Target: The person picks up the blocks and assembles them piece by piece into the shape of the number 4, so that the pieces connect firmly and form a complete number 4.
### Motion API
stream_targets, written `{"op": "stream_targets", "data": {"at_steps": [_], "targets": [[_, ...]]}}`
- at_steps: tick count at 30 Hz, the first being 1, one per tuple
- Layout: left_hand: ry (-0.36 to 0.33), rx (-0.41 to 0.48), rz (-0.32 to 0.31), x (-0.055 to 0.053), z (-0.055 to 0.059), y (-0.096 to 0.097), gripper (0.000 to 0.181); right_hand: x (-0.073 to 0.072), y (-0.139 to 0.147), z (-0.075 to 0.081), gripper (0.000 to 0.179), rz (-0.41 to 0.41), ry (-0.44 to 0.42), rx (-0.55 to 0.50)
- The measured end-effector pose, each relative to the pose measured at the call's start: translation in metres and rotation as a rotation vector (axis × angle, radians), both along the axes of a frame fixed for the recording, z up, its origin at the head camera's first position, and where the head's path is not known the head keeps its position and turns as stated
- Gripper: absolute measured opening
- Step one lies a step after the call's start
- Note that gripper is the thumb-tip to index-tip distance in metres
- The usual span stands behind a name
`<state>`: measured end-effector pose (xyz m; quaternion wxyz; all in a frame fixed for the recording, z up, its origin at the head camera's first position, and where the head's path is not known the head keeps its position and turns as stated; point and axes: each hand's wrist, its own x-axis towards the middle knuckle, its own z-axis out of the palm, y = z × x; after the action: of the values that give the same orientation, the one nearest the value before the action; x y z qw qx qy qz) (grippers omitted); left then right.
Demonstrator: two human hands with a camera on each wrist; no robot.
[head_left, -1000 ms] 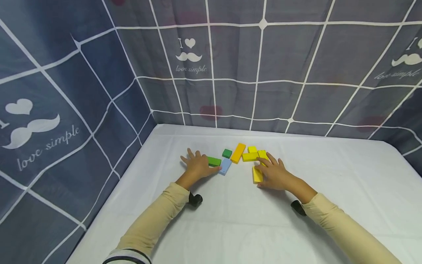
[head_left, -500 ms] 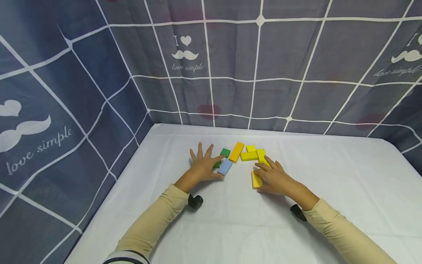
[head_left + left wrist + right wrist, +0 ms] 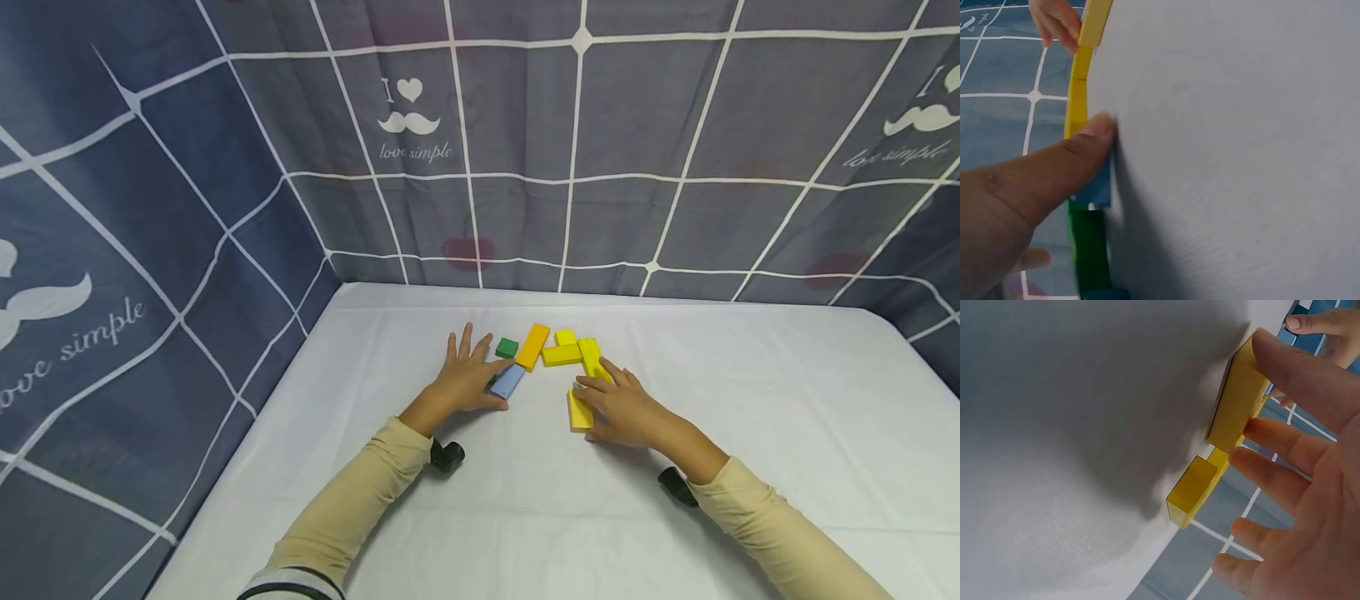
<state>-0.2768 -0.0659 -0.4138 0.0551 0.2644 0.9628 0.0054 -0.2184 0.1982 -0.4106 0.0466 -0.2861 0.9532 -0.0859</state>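
On the white tabletop, my left hand point(image 3: 462, 382) pinches a light blue block point(image 3: 507, 382) between thumb and index finger, its other fingers spread. In the left wrist view the thumb crosses that block, with a green block point(image 3: 1090, 250) beside it. Most of this green block is hidden under the hand in the head view. My right hand point(image 3: 628, 408) holds a yellow block point(image 3: 580, 413) by thumb and fingers at the near end of the row. A long yellow block point(image 3: 589, 357) lies just beyond those fingertips. An orange block point(image 3: 532, 347) lies against the blue block's far end.
A small green block point(image 3: 507, 348) sits left of the orange one. Another yellow block point(image 3: 561, 357) and a small yellow piece point(image 3: 565, 337) lie between the orange block and the long yellow one. Grey checked cloth point(image 3: 517, 150) rises behind and left of the table.
My left hand has moved right from the green block to the blue block, which has turned slightly toward the orange block. My right hand has drawn its yellow block a little nearer.
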Motion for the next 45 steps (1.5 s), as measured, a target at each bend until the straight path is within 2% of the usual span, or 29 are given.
{"op": "stream_targets", "data": {"at_steps": [5,11,19,24,28,32,36,41,45], "targets": [[0.013,-0.009,-0.031,0.009,-0.001,-0.008,0.073,0.001,-0.002,-0.002,0.061,0.019,0.023,-0.028],[0.048,-0.004,-0.074,0.033,0.001,-0.015,0.071,-0.002,-0.001,-0.006,0.057,0.006,0.057,-0.088],[0.062,0.059,-0.158,0.071,0.001,-0.019,0.072,-0.005,-0.007,-0.007,0.06,-0.019,-0.015,-0.186],[0.008,0.082,-0.183,0.088,-0.003,-0.014,0.073,-0.002,-0.013,-0.008,0.063,-0.037,-0.086,-0.229],[-0.006,0.098,-0.181,0.098,-0.007,-0.01,0.075,-0.001,-0.018,-0.009,0.064,-0.005,-0.11,-0.246],[-0.018,0.113,-0.183,0.105,-0.01,-0.008,0.08,-0.001,-0.021,-0.008,0.067,0.007,-0.141,-0.247],[-0.068,0.115,-0.194,0.107,-0.011,-0.01,0.087,0.001,-0.018,-0.008,0.07,-0.016,-0.17,-0.252],[-0.113,0.146,-0.226,0.104,-0.007,-0.013,0.074,0.001,-0.017,-0.011,0.067,-0.009,-0.171,-0.244],[-0.084,0.163,-0.256,0.106,-0.008,-0.008,0.068,0.001,-0.023,-0.013,0.066,0.012,-0.188,-0.238]]}}
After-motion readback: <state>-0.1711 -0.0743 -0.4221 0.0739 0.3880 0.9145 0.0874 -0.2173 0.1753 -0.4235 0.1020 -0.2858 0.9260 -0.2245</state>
